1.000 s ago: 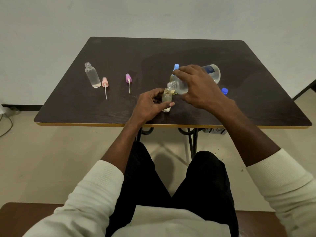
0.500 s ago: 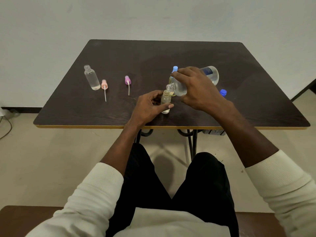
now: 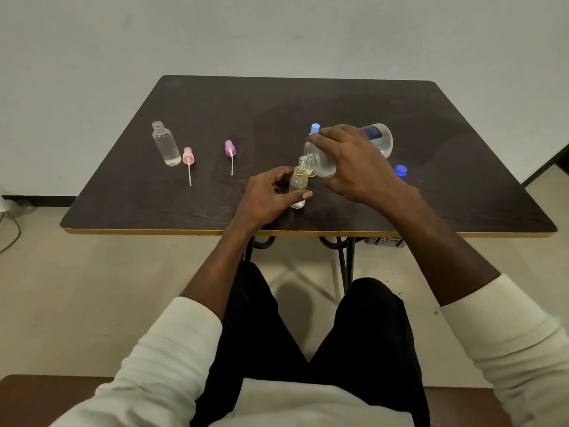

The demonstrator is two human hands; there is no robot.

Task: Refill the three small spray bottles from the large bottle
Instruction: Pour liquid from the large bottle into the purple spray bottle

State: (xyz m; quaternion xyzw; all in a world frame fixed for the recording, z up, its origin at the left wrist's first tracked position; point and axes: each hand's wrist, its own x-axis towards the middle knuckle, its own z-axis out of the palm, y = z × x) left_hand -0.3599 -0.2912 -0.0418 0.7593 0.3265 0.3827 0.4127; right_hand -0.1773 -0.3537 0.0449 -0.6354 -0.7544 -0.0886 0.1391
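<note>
My right hand (image 3: 354, 167) grips the large clear bottle (image 3: 374, 137), tipped on its side with its open mouth right over a small uncapped spray bottle (image 3: 298, 188). My left hand (image 3: 268, 197) holds that small bottle upright on the dark table (image 3: 215, 103). A second small bottle with a light-blue spray top (image 3: 314, 129) stands just behind, mostly hidden by my right hand. A third small clear bottle (image 3: 165, 143) stands uncapped at the left. Beside it lie a pink spray top (image 3: 188, 157) and a purple spray top (image 3: 230, 149), each with a dip tube.
A blue cap (image 3: 401, 171) lies on the table to the right of my right wrist. The table's front edge (image 3: 154, 231) runs just before my left wrist. My legs and a bench are below.
The hands and bottles have kept their pose, with the large bottle still tipped over the small one. Only the view has shifted slightly.
</note>
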